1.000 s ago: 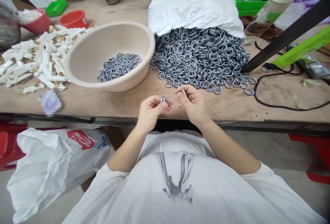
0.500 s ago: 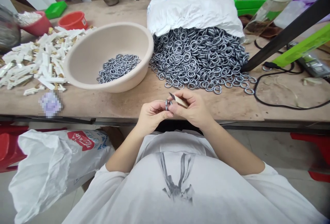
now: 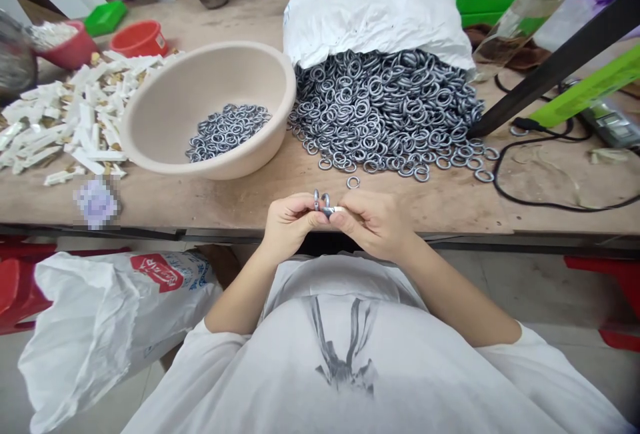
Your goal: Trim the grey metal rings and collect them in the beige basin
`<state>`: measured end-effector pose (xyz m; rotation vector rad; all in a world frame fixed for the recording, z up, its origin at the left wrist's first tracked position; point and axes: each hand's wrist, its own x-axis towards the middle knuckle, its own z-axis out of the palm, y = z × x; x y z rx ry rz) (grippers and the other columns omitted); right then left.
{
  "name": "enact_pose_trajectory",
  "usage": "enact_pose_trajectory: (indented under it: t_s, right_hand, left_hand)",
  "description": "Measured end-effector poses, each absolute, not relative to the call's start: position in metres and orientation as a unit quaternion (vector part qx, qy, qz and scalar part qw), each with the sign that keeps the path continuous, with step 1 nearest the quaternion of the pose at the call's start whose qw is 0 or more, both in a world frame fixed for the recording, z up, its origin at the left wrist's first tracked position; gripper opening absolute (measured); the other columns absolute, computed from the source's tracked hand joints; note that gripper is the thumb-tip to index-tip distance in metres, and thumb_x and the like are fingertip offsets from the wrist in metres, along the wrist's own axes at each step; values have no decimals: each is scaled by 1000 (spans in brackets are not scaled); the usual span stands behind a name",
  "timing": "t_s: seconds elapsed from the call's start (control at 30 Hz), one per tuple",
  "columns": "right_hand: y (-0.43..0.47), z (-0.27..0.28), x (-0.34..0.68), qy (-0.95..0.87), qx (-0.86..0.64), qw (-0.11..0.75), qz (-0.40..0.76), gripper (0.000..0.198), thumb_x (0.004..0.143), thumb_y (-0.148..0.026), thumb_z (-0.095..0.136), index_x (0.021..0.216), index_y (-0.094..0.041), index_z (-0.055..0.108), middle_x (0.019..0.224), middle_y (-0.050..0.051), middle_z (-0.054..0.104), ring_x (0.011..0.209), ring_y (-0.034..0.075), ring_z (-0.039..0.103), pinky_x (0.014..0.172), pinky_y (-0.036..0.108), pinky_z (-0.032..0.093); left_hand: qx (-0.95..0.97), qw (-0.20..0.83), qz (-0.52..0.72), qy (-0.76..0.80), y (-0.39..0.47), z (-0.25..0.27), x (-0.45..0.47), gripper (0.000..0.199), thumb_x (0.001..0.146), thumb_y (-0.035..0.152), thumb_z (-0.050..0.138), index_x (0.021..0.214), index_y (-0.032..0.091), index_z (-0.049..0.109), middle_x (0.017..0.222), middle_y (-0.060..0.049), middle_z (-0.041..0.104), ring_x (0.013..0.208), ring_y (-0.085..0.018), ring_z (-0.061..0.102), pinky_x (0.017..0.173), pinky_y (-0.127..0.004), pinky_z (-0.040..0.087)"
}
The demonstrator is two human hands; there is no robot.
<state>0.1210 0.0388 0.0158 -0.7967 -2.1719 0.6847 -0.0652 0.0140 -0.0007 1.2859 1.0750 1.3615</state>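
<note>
Close to the table's front edge, my left hand (image 3: 290, 226) is closed, pinching grey rings between thumb and fingertips. Two of them stand up from the grip, one ring (image 3: 317, 199) at the left and another ring (image 3: 326, 199) beside it. My right hand (image 3: 380, 224) is closed around a small knife (image 3: 336, 209) with a dark blade and pale handle; fingers hide most of the handle. The blade lies across the held rings. A single loose ring (image 3: 353, 182) rests on the table just beyond my right hand.
Grey rings (image 3: 380, 114) spill from a white sack (image 3: 375, 27). Left of them stands a beige bowl (image 3: 150, 104) holding more rings. White strips (image 3: 95, 124) lie farther left. A dark post (image 3: 550, 67) and a black cable (image 3: 565, 207) are at the right.
The knife has turned from pointing up and left to lying nearly level against the rings. My right hand has rotated with it, uncovering the loose ring on the table.
</note>
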Motion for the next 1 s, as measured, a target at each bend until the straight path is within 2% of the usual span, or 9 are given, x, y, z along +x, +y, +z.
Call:
enact_pose_trajectory:
  t_s: [0.17, 0.27, 0.33, 0.47, 0.53, 0.63, 0.77, 0.9, 1.0]
  right_hand:
    - [52, 4, 124, -831, -330, 338, 294, 48, 100, -49, 46, 61, -21, 39, 56, -4, 38, 53, 10, 36, 55, 29, 23]
    - [75, -10, 133, -758, -440, 371, 306, 52, 98, -58, 44, 61, -22, 42, 55, -4, 40, 54, 12, 38, 55, 29, 25]
    - [89, -19, 139, -726, -503, 362, 299, 50, 98, -59, 45, 64, -21, 50, 58, -2, 47, 57, 14, 44, 58, 29, 28]
    - [101, -32, 144, -759, -562, 277, 176, 26, 85, -47, 71, 86, -21, 68, 81, 5, 67, 71, 20, 56, 63, 31, 32]
    - [100, -35, 141, -779, -565, 236, 135, 25, 83, -41, 76, 94, -21, 71, 96, 9, 70, 80, 23, 60, 67, 32, 36]
    - [96, -34, 134, -789, -581, 172, 100, 27, 89, -39, 68, 106, -18, 71, 108, 12, 70, 88, 27, 63, 70, 34, 38]
    - [92, -27, 127, -797, -593, 105, 43, 29, 96, -38, 55, 110, -18, 70, 111, 12, 69, 87, 28, 65, 67, 34, 35]
    - [94, -21, 125, -813, -577, 69, 34, 26, 97, -29, 51, 112, -17, 68, 111, 12, 69, 90, 28, 66, 67, 35, 34]
    - [95, -20, 124, -818, -572, 44, 44, 27, 99, -28, 48, 112, -15, 67, 110, 14, 69, 92, 30, 67, 67, 35, 34]
  left_hand:
    - [569, 478, 525, 414, 9, -2, -66, 24, 73, 44, 83, 72, 20, 79, 72, -5, 72, 68, -16, 63, 69, -29, 51]
    - [554, 526, 500, 408, 6, -4, -68, 26, 73, 44, 83, 72, 18, 77, 74, -6, 73, 70, -17, 66, 71, -30, 54]
    - [504, 557, 508, 423, 7, -8, -69, 31, 72, 46, 84, 75, 17, 74, 76, -6, 73, 69, -16, 67, 69, -27, 55]
    - [362, 615, 527, 460, 17, -15, -70, 52, 74, 64, 74, 66, 14, 63, 68, -5, 69, 50, -9, 60, 49, -20, 49]
    - [289, 639, 536, 470, 22, -17, -69, 56, 75, 64, 72, 58, 15, 53, 60, -3, 64, 42, -6, 53, 40, -17, 42]
    - [189, 671, 533, 480, 27, -12, -68, 43, 79, 42, 74, 58, 16, 47, 54, 0, 58, 38, -5, 48, 35, -14, 35]
    - [87, 722, 516, 452, 33, 0, -72, 15, 88, 21, 52, 74, 16, 56, 60, -2, 63, 42, -6, 52, 38, -13, 40]
    - [77, 737, 528, 415, 34, 1, -73, 13, 86, 21, 50, 84, 15, 60, 71, -4, 66, 53, -9, 58, 44, -17, 47]
    - [121, 715, 544, 423, 32, -4, -65, 12, 79, 25, 65, 79, 14, 59, 69, 0, 60, 50, -6, 51, 40, -14, 38]
